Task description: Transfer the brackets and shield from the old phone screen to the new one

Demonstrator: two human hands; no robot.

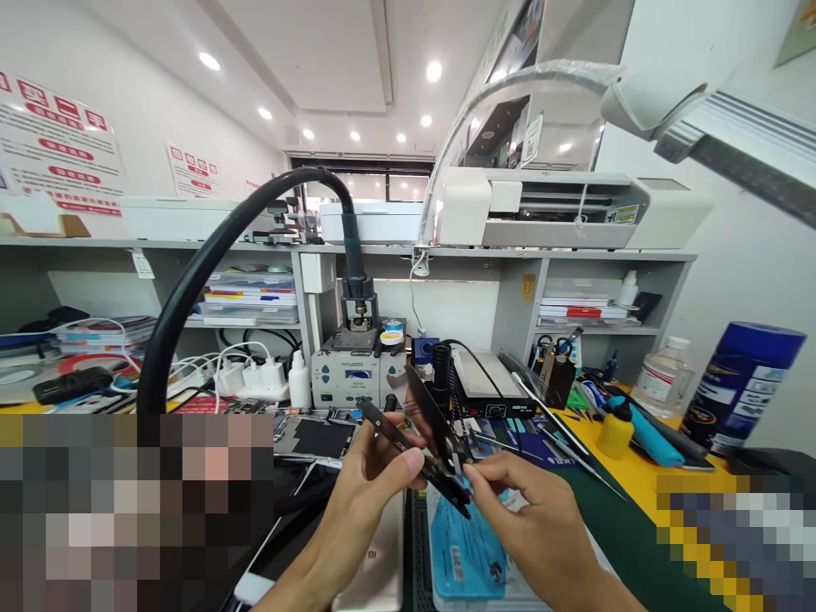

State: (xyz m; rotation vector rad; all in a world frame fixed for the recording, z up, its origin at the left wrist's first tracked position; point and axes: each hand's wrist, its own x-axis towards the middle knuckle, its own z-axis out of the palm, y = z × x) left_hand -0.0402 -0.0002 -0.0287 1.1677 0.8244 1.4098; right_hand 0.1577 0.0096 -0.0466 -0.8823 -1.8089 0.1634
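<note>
My left hand point(366, 493) and my right hand point(532, 510) meet over the workbench, both pinched on a thin black phone part point(433, 442), a dark strip with a flat dark panel rising from it. The left thumb and fingers grip its left end. My right fingertips pinch its lower right end. Below the hands lie a blue phone back point(465, 552) in a clear cover and a silver phone back point(376, 569).
A grey rework station point(357, 374) with a thick black hose point(210, 255) stands behind. Chargers and cables sit at the left. A heating plate point(488, 382), tweezers, a yellow bottle point(615, 429), a clear bottle point(663, 374) and a blue can point(743, 382) fill the right. Shelves run along the back.
</note>
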